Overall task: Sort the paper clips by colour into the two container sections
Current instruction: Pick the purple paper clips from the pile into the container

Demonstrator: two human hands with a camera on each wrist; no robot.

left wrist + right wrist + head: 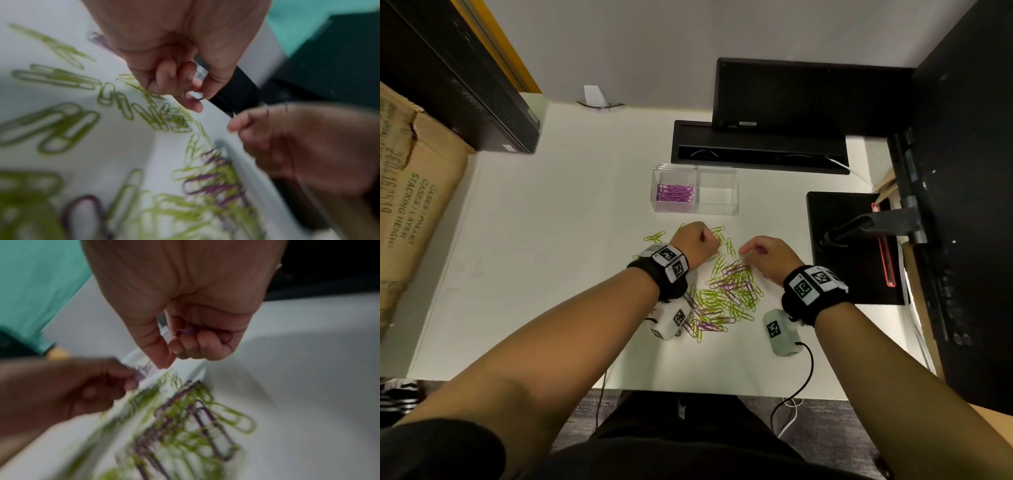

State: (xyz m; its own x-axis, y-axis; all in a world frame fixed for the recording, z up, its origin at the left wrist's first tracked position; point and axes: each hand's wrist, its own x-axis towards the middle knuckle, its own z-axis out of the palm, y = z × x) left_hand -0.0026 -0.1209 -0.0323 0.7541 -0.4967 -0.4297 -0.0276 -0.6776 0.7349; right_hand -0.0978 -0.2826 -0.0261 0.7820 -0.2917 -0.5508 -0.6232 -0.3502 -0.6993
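A cardboard box (410, 205) is seen at the left edge of the table (544, 240), with a black case (482, 85) standing behind it at the far left corner. Toward the middle of the table, a clear container (695, 189) with two sections is placed; purple clips (675, 193) are gathered in its left section, while nothing can be made out in the right one. Just nearer than the container, a loose pile of paper clips (722, 291) is spread, mostly green with some purple mixed in.

The left hand (697, 243) is held over the far left part of the pile, its fingers (164, 78) curled inward. In the left wrist view a purple clip (198, 95) is pinched between thumb and fingertip, and a trace of purple is glimpsed deeper in the palm, though blur keeps it from being told for certain. The right hand (770, 257) is held over the far right part of the pile, well apart from the container. Its fingers (205, 342) are curled into the palm, and purple wire (187, 331) is seen gripped inside them in the right wrist view; how many clips are held cannot be told.

A black monitor stand (856, 246) is set by the right edge of the table.
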